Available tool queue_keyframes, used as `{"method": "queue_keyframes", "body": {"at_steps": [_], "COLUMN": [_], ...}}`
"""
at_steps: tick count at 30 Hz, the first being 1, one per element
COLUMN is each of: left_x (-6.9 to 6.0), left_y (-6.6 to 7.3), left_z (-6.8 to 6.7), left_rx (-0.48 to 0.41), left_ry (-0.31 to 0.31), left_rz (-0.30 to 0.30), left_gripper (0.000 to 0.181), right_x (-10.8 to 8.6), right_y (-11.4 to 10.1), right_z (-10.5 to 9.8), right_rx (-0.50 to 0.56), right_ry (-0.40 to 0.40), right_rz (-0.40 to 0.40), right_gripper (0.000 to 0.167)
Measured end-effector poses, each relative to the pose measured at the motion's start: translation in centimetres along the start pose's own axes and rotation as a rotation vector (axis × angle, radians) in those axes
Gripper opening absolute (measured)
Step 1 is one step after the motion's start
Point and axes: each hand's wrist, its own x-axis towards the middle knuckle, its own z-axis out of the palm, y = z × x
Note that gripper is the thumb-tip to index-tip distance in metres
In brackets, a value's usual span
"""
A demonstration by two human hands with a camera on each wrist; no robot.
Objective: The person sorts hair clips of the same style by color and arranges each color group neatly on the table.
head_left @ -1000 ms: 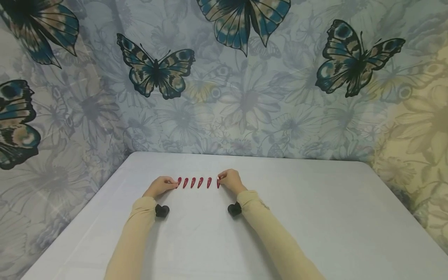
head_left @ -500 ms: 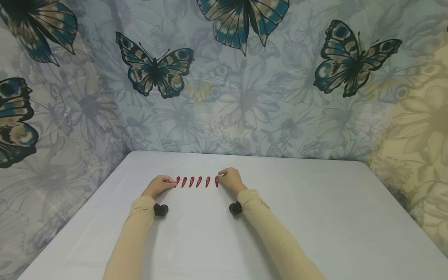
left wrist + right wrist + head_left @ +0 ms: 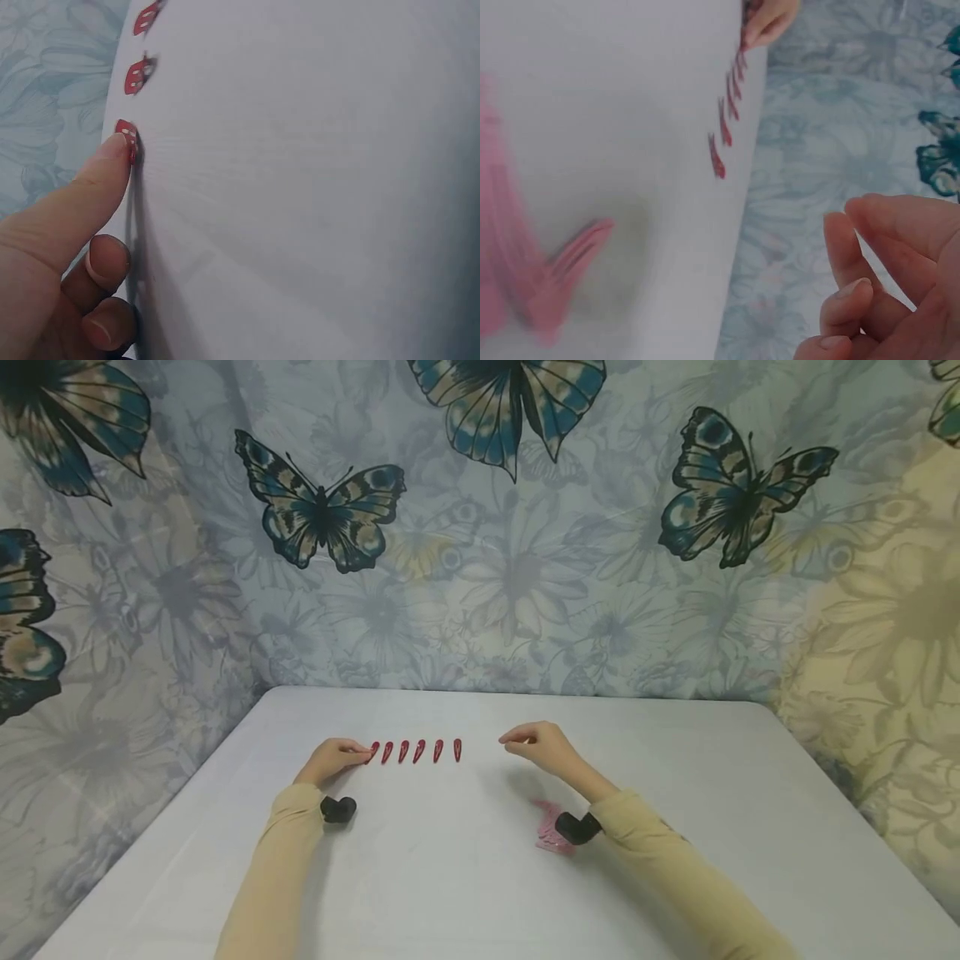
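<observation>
Several red snap hair clips (image 3: 419, 751) lie in a spaced row on the white table. My left hand (image 3: 332, 760) is at the row's left end, holding the leftmost hair clip (image 3: 129, 135) at its edge; the thumb lies on it and the index finger is hidden in the left wrist view. Right of the row, my right hand (image 3: 546, 747) is raised above the table, apart from the clips. Its thumb and index tips come close together with nothing between them, and the other fingers are loosely bent (image 3: 847, 300).
A crumpled pink item (image 3: 549, 831), blurred in the right wrist view, lies on the table (image 3: 712, 827) below my right wrist, partly hidden by the black wrist camera (image 3: 577, 828). Butterfly-printed cloth (image 3: 517, 577) hangs behind the table's far edge.
My right hand has left the rightmost clip and moved right, uncovering the pink item under the wrist. The left hand stays at the leftmost clip. The head view has shifted slightly.
</observation>
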Motion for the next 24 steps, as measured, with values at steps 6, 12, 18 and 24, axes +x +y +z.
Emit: {"method": "queue_keyframes", "body": {"at_steps": [6, 12, 18, 24], "left_x": [0.1, -0.2, -0.4, 0.0], "left_y": [-0.3, 0.6, 2.9, 9.9], "left_z": [-0.1, 0.2, 1.4, 5.1], "left_rx": [-0.083, -0.095, -0.164, -0.243], "left_ry": [-0.010, 0.042, 0.166, 0.180], "left_rz": [-0.023, -0.108, -0.091, 0.087], "left_gripper": [0.039, 0.036, 0.035, 0.031], "right_x": [-4.5, -7.3, -8.7, -9.0], "right_y": [1.7, 3.5, 4.9, 5.4], "right_z": [-1.5, -1.7, -0.9, -0.2], "right_rx": [0.025, -0.011, 0.042, 0.045], "right_ry": [-0.045, -0.002, 0.035, 0.077], "right_rz": [-0.005, 0.038, 0.079, 0.070], "right_gripper": [0.022, 0.017, 0.013, 0.013]}}
